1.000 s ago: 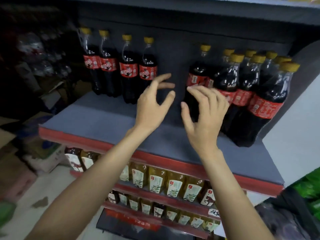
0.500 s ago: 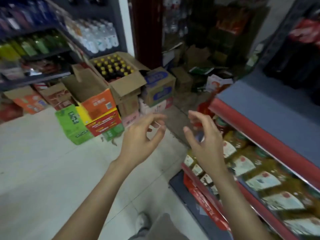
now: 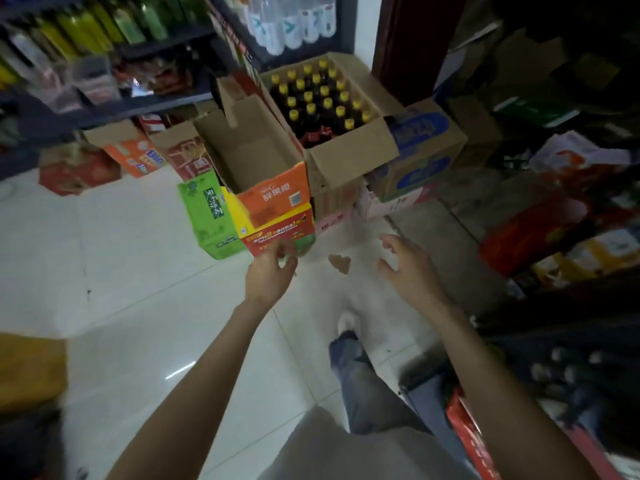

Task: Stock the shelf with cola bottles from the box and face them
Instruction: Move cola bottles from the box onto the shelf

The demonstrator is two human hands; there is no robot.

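Note:
An open cardboard box (image 3: pixel 349 161) stands on the floor ahead, full of several dark cola bottles (image 3: pixel 320 98) with yellow caps. My left hand (image 3: pixel 272 271) hangs in front of me over the floor, fingers loosely curled, holding nothing. My right hand (image 3: pixel 408 268) is spread beside it, fingers relaxed, also empty. Both hands are well short of the box. The shelf edge (image 3: pixel 467 434) with its red strip shows only at the lower right, blurred.
An empty orange carton (image 3: pixel 270 199) sits on stacked red and green cartons just left of the cola box. A blue-printed carton (image 3: pixel 422 154) stands to its right. Dark shelves (image 3: pixel 104 109) of drinks line the left. My leg and shoe (image 3: pixel 348 323) are on white floor tiles.
My view swung from the cola shelf round to the floor and boxes. Both empty hands came away from the shelf and now point toward the cola box, which looks nearer.

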